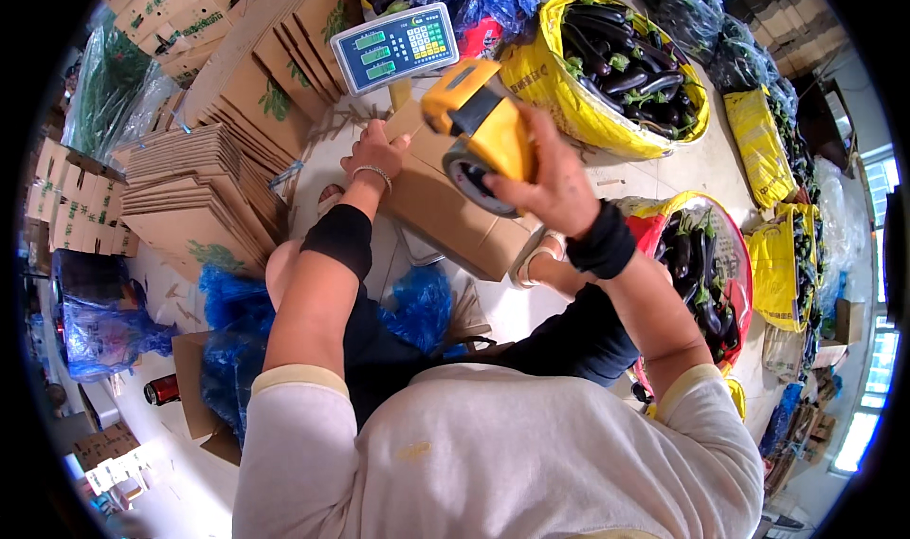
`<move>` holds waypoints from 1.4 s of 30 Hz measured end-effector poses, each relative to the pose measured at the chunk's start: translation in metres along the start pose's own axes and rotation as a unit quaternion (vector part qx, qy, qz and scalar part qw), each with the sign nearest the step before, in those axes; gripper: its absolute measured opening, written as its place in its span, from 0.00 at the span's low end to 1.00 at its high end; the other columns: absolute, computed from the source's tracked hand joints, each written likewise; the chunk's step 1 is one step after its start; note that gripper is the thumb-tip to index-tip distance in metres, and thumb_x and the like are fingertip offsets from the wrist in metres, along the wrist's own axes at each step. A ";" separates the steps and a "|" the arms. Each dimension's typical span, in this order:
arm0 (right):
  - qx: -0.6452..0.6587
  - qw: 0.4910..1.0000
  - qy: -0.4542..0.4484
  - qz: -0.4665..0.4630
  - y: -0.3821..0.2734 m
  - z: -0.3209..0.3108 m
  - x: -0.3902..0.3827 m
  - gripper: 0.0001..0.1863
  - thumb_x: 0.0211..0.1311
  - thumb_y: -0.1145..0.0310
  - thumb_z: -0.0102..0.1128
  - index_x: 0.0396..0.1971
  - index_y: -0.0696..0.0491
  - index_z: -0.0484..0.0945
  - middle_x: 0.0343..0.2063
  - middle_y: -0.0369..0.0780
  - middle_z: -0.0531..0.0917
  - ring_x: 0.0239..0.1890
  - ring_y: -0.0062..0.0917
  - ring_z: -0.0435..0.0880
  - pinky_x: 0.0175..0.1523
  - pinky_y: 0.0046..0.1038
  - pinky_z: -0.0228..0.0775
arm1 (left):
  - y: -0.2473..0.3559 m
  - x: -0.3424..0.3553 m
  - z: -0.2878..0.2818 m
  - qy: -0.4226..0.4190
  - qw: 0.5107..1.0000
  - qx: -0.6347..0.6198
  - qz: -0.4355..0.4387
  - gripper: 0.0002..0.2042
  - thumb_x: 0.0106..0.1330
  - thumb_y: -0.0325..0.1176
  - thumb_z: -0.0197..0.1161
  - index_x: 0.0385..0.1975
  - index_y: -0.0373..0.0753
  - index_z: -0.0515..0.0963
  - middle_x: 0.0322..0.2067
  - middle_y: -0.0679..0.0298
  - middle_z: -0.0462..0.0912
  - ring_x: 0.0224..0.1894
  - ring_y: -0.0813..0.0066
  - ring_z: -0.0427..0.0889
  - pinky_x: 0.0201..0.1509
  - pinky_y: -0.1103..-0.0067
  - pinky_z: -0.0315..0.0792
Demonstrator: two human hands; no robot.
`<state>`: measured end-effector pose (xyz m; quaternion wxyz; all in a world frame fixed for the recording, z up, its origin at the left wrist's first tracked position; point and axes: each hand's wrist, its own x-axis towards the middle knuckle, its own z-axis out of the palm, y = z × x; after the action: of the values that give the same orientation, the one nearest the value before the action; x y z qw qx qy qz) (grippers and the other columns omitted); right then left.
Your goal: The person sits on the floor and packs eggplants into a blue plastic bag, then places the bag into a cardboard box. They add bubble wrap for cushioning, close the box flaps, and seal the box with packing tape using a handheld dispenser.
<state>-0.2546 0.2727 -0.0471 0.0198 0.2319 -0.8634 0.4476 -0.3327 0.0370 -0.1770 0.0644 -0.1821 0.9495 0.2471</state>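
Observation:
A closed brown cardboard box (pixel 455 207) lies in front of me, between my legs. My left hand (pixel 374 152) rests on its far left part with the fingers apart, holding nothing. Above the box's right side my right hand (pixel 555 174) is closed round a yellow tape dispenser (pixel 507 131) with a black band and a round tape roll on its near side. Just beyond the box stands a weighing scale display (pixel 394 48) with green screens and a keypad. Part of a metal scale platform (pixel 417 248) shows beneath the box.
Flattened cartons (pixel 190 193) stand stacked at left. A yellow sack of eggplants (pixel 626 74) sits at far right, and a red-rimmed sack (pixel 739 283) of them stands by my right knee. Blue plastic film (pixel 417 302) lies near my legs. An open carton (pixel 194 387) is at lower left.

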 end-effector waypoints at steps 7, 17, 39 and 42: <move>-0.069 0.993 -0.098 -0.005 0.020 0.058 0.021 0.41 0.43 0.61 0.64 0.56 0.56 0.54 0.40 0.54 0.73 0.42 0.48 0.74 0.47 0.36 0.66 | -0.075 0.063 0.041 -0.044 0.978 -0.205 0.006 0.25 0.57 0.48 0.56 0.53 0.44 0.66 0.53 0.60 0.72 0.56 0.64 0.70 0.56 0.65 0.58; -0.054 0.994 -0.086 -0.028 0.039 0.041 0.000 0.43 0.41 0.62 0.68 0.57 0.57 0.55 0.44 0.53 0.71 0.46 0.47 0.73 0.51 0.35 0.66 | 0.002 -0.036 -0.067 -0.267 0.767 -0.583 0.010 0.17 0.60 0.47 0.59 0.42 0.42 0.74 0.36 0.72 0.78 0.39 0.85 0.73 0.43 0.83 0.65; -0.079 0.993 -0.080 -0.039 0.034 0.044 -0.002 0.43 0.39 0.65 0.69 0.58 0.54 0.55 0.39 0.50 0.71 0.42 0.46 0.74 0.49 0.35 0.67 | -0.004 -0.056 -0.069 -0.367 0.652 -0.663 0.023 0.12 0.66 0.32 0.51 0.46 0.36 0.71 0.38 0.68 0.76 0.41 0.81 0.75 0.47 0.82 0.69; -0.057 0.994 -0.085 -0.030 0.038 0.043 -0.003 0.44 0.39 0.65 0.69 0.58 0.54 0.54 0.41 0.50 0.72 0.44 0.45 0.74 0.50 0.34 0.67 | -0.006 -0.054 -0.063 -0.348 0.651 -0.675 0.002 0.11 0.65 0.30 0.51 0.45 0.37 0.71 0.37 0.68 0.75 0.40 0.80 0.75 0.47 0.82 0.69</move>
<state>-0.2601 0.2591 -0.1027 -0.0273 0.2935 -0.8787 0.3756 -0.2824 0.0181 -0.1138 0.2494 -0.0742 0.4289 0.8650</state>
